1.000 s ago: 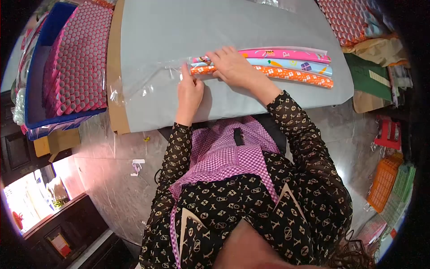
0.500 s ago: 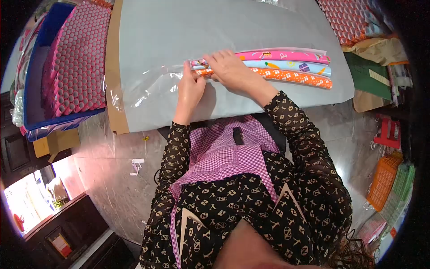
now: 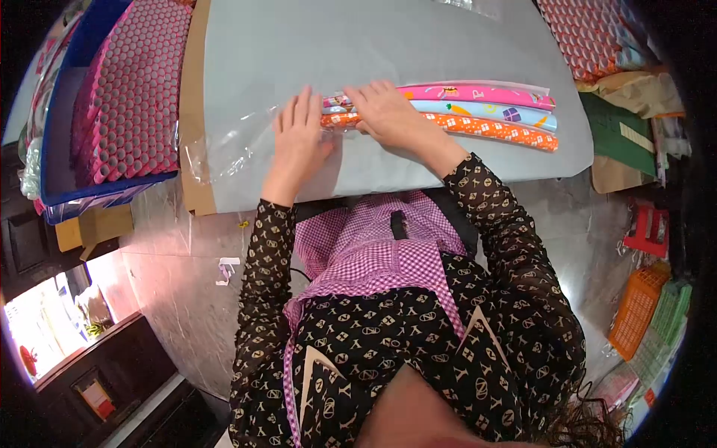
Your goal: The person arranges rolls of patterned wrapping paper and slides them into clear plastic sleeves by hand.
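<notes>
Three patterned rolls lie side by side on the grey table covering: a pink roll (image 3: pixel 478 93), a light blue roll (image 3: pixel 463 110) and an orange roll (image 3: pixel 485 128). Clear plastic film (image 3: pixel 239 142) stretches from their left ends. My right hand (image 3: pixel 385 112) wraps over the rolls near their left ends, thumb at the orange one. Just left of the roll ends, my left hand (image 3: pixel 299 131) lies on the film with its fingers spread, holding nothing.
A blue crate (image 3: pixel 60 134) with pink-patterned tubes (image 3: pixel 138 89) stands left of the table (image 3: pixel 314 37). More orange-red tubes (image 3: pixel 579 33) lie at the back right. Beyond the right edge are a green folder (image 3: pixel 616 127) and an orange basket (image 3: pixel 635 306).
My left hand has let go of the roll ends, moved slightly left and spread its fingers over the film. My right hand stays on the rolls, almost unmoved.
</notes>
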The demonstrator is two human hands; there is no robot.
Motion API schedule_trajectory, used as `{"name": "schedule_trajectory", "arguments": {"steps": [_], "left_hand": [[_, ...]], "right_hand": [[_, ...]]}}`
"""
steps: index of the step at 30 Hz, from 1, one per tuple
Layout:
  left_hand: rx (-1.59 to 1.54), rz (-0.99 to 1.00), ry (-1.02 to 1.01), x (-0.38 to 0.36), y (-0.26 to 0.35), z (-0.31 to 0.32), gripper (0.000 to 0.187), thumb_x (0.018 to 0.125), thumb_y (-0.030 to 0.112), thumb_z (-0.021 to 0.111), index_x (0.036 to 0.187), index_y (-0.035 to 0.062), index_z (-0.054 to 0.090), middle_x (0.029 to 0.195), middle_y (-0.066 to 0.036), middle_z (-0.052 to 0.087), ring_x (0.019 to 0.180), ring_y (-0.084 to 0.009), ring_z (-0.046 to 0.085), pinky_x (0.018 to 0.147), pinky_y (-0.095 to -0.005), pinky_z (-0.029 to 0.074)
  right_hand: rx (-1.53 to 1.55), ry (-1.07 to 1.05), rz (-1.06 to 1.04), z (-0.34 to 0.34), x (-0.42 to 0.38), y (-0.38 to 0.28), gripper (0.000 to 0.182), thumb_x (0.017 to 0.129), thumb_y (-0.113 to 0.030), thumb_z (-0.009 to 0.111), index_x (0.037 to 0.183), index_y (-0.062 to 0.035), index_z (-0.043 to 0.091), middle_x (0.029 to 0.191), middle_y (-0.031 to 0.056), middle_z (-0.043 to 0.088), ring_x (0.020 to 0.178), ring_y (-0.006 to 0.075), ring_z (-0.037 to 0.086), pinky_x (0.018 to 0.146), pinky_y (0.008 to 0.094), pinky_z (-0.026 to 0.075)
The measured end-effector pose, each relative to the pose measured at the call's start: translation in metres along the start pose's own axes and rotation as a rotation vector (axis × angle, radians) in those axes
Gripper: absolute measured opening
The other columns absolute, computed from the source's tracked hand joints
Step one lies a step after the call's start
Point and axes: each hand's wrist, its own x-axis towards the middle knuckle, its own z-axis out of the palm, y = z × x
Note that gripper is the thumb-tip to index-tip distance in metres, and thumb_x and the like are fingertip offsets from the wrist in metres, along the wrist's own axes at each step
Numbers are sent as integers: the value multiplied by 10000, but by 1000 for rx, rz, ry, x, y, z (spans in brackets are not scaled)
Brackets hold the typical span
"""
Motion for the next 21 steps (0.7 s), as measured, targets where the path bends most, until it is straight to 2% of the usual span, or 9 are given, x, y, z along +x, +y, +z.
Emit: {"name": "schedule_trajectory", "arguments": {"steps": [2, 6, 8, 12, 14, 16, 17, 19, 21], "left_hand": [[107, 84, -80, 8, 0, 6, 826, 663, 242, 823, 1369, 27, 453, 1301, -136, 525, 1279, -314, 440, 1048, -555, 335], [52, 120, -99, 24, -3, 16, 786, 665, 298, 825, 1314, 19, 479, 1282, -108, 540, 1247, -302, 466, 1044, -556, 345], [65, 156, -186, 29, -8, 20, 731, 674, 329, 817, 1254, 14, 503, 1226, -106, 559, 1204, -293, 496, 1039, -549, 353], [41, 251, -155, 30, -13, 27, 669, 710, 356, 791, 1218, 18, 517, 1178, -118, 566, 1146, -302, 522, 1017, -517, 368], [-46, 199, -326, 38, -8, 29, 583, 759, 367, 759, 1174, 40, 512, 1171, -143, 563, 1126, -320, 511, 996, -479, 363], [-90, 225, -261, 39, -4, 33, 555, 753, 384, 760, 1120, 44, 518, 1136, -141, 563, 1080, -340, 513, 966, -467, 365], [-104, 215, -301, 41, 0, 33, 567, 753, 385, 757, 1132, 40, 515, 1136, -139, 562, 1090, -342, 510, 974, -466, 361], [-74, 223, -339, 42, 3, 35, 619, 730, 390, 769, 1162, 30, 512, 1132, -126, 565, 1089, -331, 517, 972, -467, 362], [-44, 265, -317, 44, 2, 39, 659, 706, 394, 783, 1180, 24, 512, 1128, -115, 569, 1078, -319, 527, 962, -468, 369]], "right_hand": [[-4, 13, -14, 4, -1, 0, 635, 785, -170, 731, 1320, 47, 463, 1152, 180, 592, 1091, 339, 541, 958, 432, 411], [-3, 25, -31, 3, -3, 0, 674, 762, -171, 747, 1328, 43, 451, 1146, 178, 593, 1077, 338, 545, 953, 434, 415], [-6, 22, -30, 3, -3, 0, 673, 759, -165, 747, 1327, 40, 449, 1134, 179, 596, 1070, 341, 549, 949, 436, 417], [52, 19, 2, -1, -3, -6, 635, 762, -154, 738, 1302, 30, 458, 1082, 187, 610, 1051, 351, 560, 931, 441, 430], [84, -1, 14, 3, -2, -5, 615, 766, -160, 735, 1287, 26, 467, 1061, 187, 615, 1032, 352, 566, 918, 442, 436], [121, -23, 17, -3, -3, -3, 592, 768, -176, 736, 1262, 26, 479, 1037, 188, 623, 1010, 353, 576, 900, 443, 447], [117, -21, 22, -9, -7, -5, 589, 765, -185, 738, 1251, 29, 483, 1034, 188, 625, 1007, 354, 580, 896, 443, 451], [134, 132, -53, 5, -12, 3, 638, 739, -235, 761, 1242, 43, 482, 1019, 185, 631, 1003, 357, 589, 892, 440, 453], [121, 130, -21, 7, -16, 6, 705, 698, -266, 788, 1249, 50, 479, 1040, 190, 622, 1019, 360, 584, 904, 438, 451]]}}
